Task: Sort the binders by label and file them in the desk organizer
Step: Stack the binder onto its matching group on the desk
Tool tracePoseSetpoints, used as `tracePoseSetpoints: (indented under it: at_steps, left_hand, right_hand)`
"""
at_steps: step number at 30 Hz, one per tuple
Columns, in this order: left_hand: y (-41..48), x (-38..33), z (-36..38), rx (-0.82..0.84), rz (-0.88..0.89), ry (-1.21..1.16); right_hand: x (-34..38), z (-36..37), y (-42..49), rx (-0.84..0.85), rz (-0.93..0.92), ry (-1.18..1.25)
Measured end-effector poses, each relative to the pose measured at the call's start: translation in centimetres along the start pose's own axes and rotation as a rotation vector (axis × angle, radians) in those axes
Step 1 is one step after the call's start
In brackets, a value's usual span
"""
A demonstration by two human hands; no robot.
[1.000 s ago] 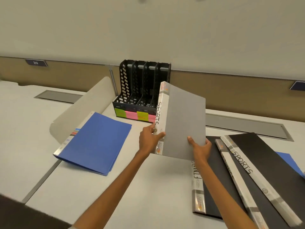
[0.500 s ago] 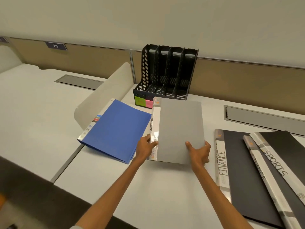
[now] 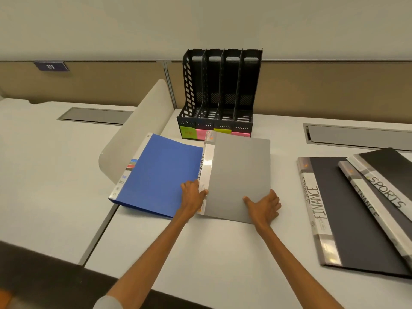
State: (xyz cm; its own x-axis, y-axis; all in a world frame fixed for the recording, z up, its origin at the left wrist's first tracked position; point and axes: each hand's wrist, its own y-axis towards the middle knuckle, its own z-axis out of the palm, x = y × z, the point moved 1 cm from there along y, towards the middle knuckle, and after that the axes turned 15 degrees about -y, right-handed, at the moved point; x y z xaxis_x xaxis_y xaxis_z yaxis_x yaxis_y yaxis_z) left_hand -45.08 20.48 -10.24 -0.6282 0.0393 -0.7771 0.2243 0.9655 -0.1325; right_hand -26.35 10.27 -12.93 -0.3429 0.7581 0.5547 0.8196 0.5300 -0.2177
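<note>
A grey binder [image 3: 239,172] with a SPORTS spine lies flat on the desk in front of the black desk organizer [image 3: 219,94]. My left hand [image 3: 192,195] grips its spine at the near left corner. My right hand [image 3: 264,205] holds its near right corner, thumb on the cover. A blue binder [image 3: 158,175] lies to the left, its right edge under the grey one. At the right lies a black FINANCE binder [image 3: 338,210], overlapped by another FINANCE binder [image 3: 365,201] and a SPORTS binder [image 3: 388,175].
The organizer has several empty slots with green, pink and yellow sticky notes [image 3: 189,132] on its front lip. A curved white divider [image 3: 138,139] rises left of the blue binder. Cable trays [image 3: 356,136] are set into the desk. A tan partition wall runs behind.
The grey binder went from standing tilted in the air to lying flat on the desk beside the blue binder. Both hands stayed on its near corners. The camera view shifted left.
</note>
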Motion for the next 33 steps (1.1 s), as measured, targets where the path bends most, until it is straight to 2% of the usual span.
tracePoseSetpoints:
  at_steps: [7,11,25,33]
  left_hand:
    - [0.1,1.7,0.2,0.045,-0.007,0.137]
    - [-0.1,2.2,0.6,0.044,0.002,0.113]
    - [-0.5,3.0,1.0,0.037,-0.014,0.013]
    - [-1.5,1.9,1.1,-0.125,0.069,-0.135]
  right_hand:
    - [-0.8,0.9,-0.4,-0.023,-0.058,-0.218]
    - [-1.6,1.6,-0.8,-0.048,-0.119,-0.294]
    - [-2.2,1.9,-0.6,-0.013,-0.196,-0.281]
    - [-2.0,1.1,-0.3,-0.011,-0.201,-0.216]
